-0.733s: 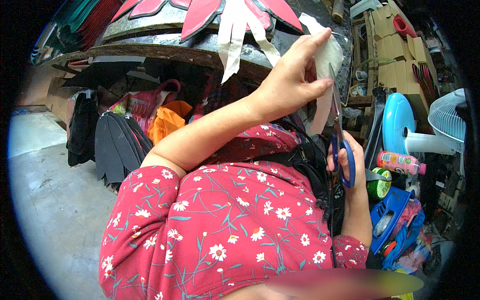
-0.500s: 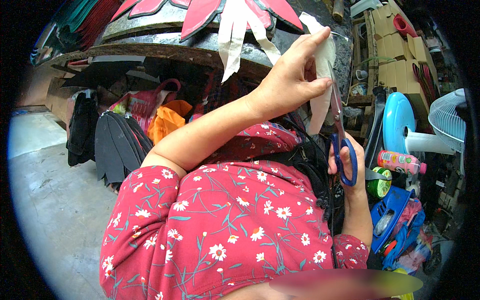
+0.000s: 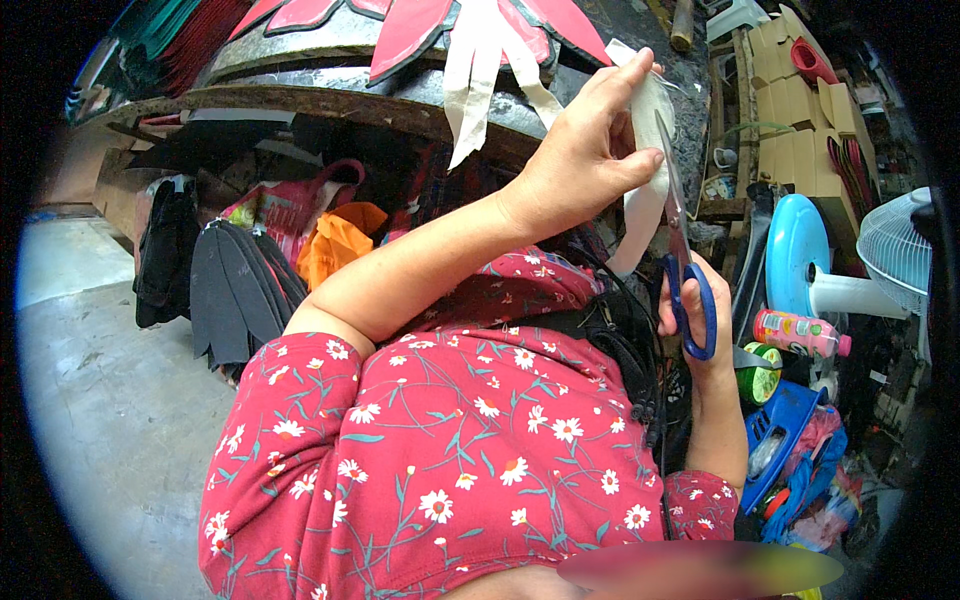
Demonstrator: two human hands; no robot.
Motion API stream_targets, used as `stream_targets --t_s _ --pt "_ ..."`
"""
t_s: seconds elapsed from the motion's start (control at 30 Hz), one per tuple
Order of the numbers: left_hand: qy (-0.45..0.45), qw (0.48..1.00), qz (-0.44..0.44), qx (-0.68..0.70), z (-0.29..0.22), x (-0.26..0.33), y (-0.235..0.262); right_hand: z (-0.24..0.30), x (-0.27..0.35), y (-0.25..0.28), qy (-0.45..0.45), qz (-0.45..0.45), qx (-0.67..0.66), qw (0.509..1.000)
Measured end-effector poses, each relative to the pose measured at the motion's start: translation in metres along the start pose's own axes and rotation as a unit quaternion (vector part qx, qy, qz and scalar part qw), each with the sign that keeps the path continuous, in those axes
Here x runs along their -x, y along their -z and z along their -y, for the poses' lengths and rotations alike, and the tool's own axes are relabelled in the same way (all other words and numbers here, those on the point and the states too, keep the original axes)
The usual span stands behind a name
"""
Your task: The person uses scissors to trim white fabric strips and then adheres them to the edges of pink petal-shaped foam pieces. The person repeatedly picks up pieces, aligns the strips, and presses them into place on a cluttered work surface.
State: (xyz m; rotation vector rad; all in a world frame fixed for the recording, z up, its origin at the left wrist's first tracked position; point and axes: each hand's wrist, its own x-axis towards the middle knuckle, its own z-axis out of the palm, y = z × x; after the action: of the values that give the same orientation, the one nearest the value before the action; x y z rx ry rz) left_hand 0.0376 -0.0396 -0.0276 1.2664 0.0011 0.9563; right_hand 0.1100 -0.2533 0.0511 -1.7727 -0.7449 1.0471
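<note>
Nearest me, my right hand [image 3: 690, 300] is closed through the blue loops of the scissors [image 3: 685, 250], so the blades can work from below; their long axis runs nearly upright, tips pointing up and away into the strip. Beyond, my left hand [image 3: 590, 150] pinches the white fabric strip [image 3: 645, 170] between thumb and fingers, holding it raised and taut against the blades. The strip hangs downward, just above my red floral sleeve [image 3: 450, 450]. Farther right stands a blue stool [image 3: 790, 250].
</note>
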Motion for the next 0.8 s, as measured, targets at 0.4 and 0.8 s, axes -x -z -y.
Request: stream_targets --t_s 0.4,0.8 --pt "0.039 0.999 0.034 -0.003 -0.007 -0.006 -0.001 0.009 -0.026 0.0 0.027 -0.011 0.018 0.999" --pt "0.058 0.997 -0.041 0.041 -0.01 -0.054 -0.001 0.029 -0.087 0.02 0.091 -0.029 0.062 0.994"
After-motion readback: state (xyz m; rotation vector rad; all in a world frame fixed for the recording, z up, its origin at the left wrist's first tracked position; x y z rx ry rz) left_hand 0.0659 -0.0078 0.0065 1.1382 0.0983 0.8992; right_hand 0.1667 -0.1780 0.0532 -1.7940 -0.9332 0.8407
